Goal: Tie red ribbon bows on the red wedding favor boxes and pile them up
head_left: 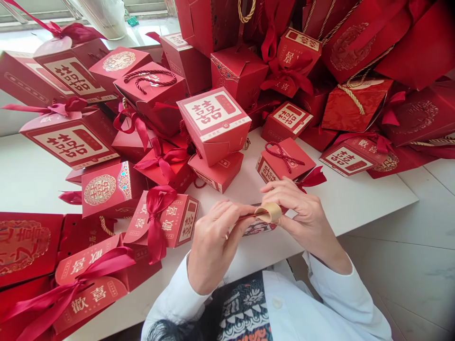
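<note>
A white table point(355, 203) stands over pale floor tiles point(391, 253), red boxes point(213, 118) crowding its top, a bright ledge point(154, 32) behind. Above the table's near side, the left hand point(218, 237) pinches a curled strip point(270, 212); the right hand point(309, 218), fingers bent, touches it, whether gripping I cannot tell.

a white table point(362, 206) stands on pale floor tiles point(380, 258) near a brightly lit window ledge point(140, 34).

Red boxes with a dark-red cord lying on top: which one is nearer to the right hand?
The box just beyond the right hand, its cord crossed over itself; the other corded box sits farther back, left.
</note>
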A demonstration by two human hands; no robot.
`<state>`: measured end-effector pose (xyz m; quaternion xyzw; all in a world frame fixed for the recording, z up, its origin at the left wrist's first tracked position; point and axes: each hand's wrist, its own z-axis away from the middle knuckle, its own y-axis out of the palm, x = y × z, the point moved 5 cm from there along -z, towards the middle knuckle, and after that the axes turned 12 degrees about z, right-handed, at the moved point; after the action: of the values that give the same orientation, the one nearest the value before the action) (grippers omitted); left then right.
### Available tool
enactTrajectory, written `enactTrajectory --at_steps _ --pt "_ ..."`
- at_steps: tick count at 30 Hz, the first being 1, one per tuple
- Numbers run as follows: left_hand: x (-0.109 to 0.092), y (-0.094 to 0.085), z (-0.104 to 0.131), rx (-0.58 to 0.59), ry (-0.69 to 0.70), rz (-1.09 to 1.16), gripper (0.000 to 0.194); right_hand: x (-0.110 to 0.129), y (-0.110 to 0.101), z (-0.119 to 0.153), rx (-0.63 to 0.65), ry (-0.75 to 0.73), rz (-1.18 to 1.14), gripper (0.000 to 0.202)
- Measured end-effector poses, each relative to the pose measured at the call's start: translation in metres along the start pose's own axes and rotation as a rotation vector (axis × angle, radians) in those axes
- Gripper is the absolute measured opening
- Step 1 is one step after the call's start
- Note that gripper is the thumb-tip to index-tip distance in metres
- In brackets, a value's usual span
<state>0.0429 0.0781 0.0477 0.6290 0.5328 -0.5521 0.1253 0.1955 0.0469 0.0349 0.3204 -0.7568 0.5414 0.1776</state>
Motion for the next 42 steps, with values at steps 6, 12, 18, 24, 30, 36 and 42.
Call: enactTrajectory --at_steps 6,12,18,24,30,36,42 --pt "0.004 0.0 0.002 -0.006 -0.032 0.076 0.008 -0.002 0.0 0.002 -0.005 -0.026 -0.051 0.005" --pt "0.002 0.001 0.004 0.012 -0.033 0.089 0.01 0.002 0.0 0.001 0.02 -0.101 -0.003 0.008" --pt "0.003 0.001 0.006 0.022 -0.063 0.045 0.009 0.002 -0.002 0.001 -0.026 -0.101 -0.009 0.005" --pt "0.006 0.003 0.007 0.064 -0.08 0.086 0.006 0.003 -0.003 0.001 -0.024 -0.126 -0.041 0.009" --pt "0.009 -0.001 0.005 0.169 -0.091 0.098 0.01 0.002 -0.004 0.002 -0.016 -0.148 -0.068 0.011" --pt "0.028 -0.002 0.01 0.397 -0.13 0.028 0.039 0.0 -0.012 0.006 0.011 -0.17 -0.055 0.017" --pt "0.039 0.006 0.02 0.517 -0.148 0.066 0.044 0.001 -0.018 0.011 0.051 -0.182 -0.056 0.024"
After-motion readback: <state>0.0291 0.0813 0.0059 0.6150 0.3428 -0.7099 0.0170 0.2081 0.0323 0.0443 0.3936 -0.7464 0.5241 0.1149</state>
